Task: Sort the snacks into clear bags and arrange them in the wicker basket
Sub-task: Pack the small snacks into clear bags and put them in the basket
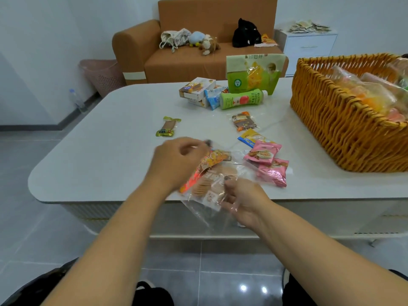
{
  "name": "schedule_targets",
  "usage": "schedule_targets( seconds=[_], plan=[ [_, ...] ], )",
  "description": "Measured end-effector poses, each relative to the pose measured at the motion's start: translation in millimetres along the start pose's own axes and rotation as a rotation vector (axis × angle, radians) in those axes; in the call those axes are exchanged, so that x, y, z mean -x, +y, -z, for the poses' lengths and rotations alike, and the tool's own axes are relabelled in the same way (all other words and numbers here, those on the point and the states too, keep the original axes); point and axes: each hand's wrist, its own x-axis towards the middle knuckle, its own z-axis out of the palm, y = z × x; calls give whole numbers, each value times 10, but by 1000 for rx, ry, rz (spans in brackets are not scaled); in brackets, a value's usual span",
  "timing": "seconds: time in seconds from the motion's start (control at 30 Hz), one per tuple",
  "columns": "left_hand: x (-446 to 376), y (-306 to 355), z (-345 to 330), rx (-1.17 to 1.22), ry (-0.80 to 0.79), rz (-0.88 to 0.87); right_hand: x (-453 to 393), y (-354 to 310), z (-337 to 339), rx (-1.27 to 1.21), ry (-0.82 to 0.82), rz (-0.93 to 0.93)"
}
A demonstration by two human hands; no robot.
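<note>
A clear bag hangs over the table's front edge, and my right hand pinches its open rim. My left hand grips an orange snack packet at the bag's mouth; a cracker packet lies partly inside the bag. Two pink snack packets lie just right of the bag. Loose snacks on the white table include a green sausage stick, a brown packet and a yellow-blue packet. The wicker basket stands at the right, holding filled clear bags.
Farther back lie snack boxes, a green bottle on its side and a tall green pouch. Behind the table are an orange sofa, a pink bin and a white cabinet.
</note>
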Motion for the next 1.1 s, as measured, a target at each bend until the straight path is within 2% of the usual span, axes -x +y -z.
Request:
schedule_targets(
  seconds=[0.07, 0.17, 0.23, 0.37, 0.53, 0.67, 0.77, 0.93, 1.1],
  plan=[
    [-173, -296, 166, -197, 21, 145, -6, -20, 23, 33, -17, -5],
    [-247, -665, 199, -323, -193, 303, -1, -44, 64, 84, -61, 2],
    [-261, -756, 155, -406, -264, 301, -14, -57, 94, 95, -64, 16],
    [-331, -692, 172, -441, -228, 310, -38, -120, 182, 237, -52, -4],
    [-276, -594, 106, -168, -403, 445, -31, -327, 380, 396, -153, -19],
    [-211, -549, 81, 366, -551, 559, 32, -460, 557, 375, -282, -14],
    [-168, -552, -7, 519, -537, 592, 99, -539, 625, 396, -367, -1],
    [-153, -515, -61, 710, -471, 591, 106, -677, 711, 408, -301, 71],
    [-166, -466, -66, 815, -449, 619, 107, -783, 764, 357, -330, 54]
  ],
)
